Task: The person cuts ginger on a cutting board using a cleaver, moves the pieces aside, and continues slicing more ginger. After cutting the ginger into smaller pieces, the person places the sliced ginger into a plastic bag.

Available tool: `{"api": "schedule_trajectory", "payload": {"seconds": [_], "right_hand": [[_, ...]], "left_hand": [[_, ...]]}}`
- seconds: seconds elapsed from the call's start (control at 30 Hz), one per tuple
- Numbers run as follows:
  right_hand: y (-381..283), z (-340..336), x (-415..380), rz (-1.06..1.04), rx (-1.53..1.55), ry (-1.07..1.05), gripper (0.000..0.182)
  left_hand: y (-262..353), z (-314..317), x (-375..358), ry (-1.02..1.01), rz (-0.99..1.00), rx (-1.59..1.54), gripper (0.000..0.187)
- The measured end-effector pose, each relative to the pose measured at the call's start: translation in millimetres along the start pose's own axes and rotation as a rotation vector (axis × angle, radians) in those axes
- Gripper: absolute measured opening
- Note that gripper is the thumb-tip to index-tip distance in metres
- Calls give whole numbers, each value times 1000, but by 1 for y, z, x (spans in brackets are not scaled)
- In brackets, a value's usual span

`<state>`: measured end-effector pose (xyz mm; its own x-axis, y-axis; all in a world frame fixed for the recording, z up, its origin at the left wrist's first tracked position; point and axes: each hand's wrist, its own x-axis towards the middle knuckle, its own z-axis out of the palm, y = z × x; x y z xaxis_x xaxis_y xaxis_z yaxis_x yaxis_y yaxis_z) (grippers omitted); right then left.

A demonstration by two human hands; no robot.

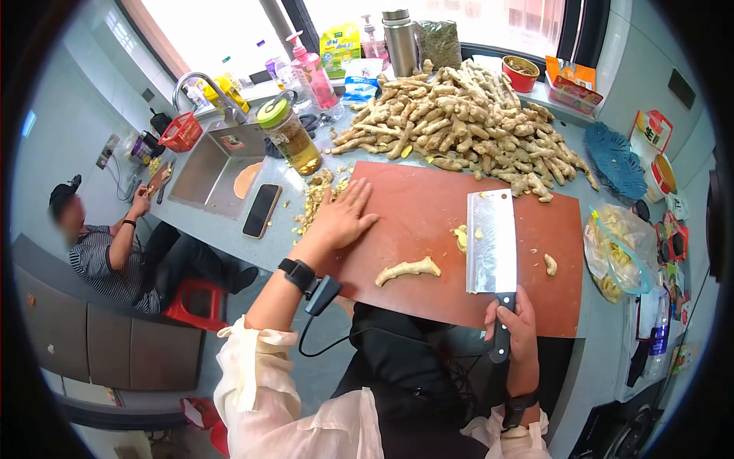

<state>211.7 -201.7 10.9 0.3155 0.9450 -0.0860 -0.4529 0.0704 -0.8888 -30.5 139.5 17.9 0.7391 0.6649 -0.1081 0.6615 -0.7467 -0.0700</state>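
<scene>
Cleaver handle (501,341) partly hidden, held by right hand (519,317); left hand (344,218) spread wide over board (420,222), hiding some edge.

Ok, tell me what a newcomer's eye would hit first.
Probably the big heap of knobbly, pale tan ginger below the window. Next, the broad steel cleaver with a black handle, in the right hand over the reddish-brown board. At far left, a person in a striped shirt sits near the sink.

Cream, loose sleeves (264,371); black wristbands (297,274); black trousers (401,356).
</scene>
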Motion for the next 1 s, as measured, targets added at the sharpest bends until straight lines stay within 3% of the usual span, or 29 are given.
{"api": "schedule_trajectory", "payload": {"seconds": [0.17,0.3,0.43,0.47,0.57,0.63,0.7,0.73,0.9,1.0], "right_hand": [[3,0,1,-18,-1,10,36],[2,2,2,-35,-27,16,36],[2,3,1,-33,-71,40,37],[2,3,1,-34,-75,39,37],[0,8,-2,-44,-97,29,35],[3,10,0,-31,-140,101,33],[12,-1,4,-50,-193,94,32],[17,-6,6,-68,-199,97,34],[37,-42,20,-195,-271,42,37],[29,-19,14,-184,-276,75,37]], "left_hand": [[-22,-9,-16,-67,-218,-24,79],[-3,-10,-17,69,-109,-62,74],[36,-16,-47,210,91,-276,71],[45,-8,-56,325,129,-365,69],[64,2,-81,339,121,-480,55],[75,11,-87,527,158,-539,39],[84,18,-88,571,107,-558,32],[88,31,-86,669,103,-607,30],[105,44,-72,710,37,-680,25],[106,44,-72,752,21,-680,25]]}}
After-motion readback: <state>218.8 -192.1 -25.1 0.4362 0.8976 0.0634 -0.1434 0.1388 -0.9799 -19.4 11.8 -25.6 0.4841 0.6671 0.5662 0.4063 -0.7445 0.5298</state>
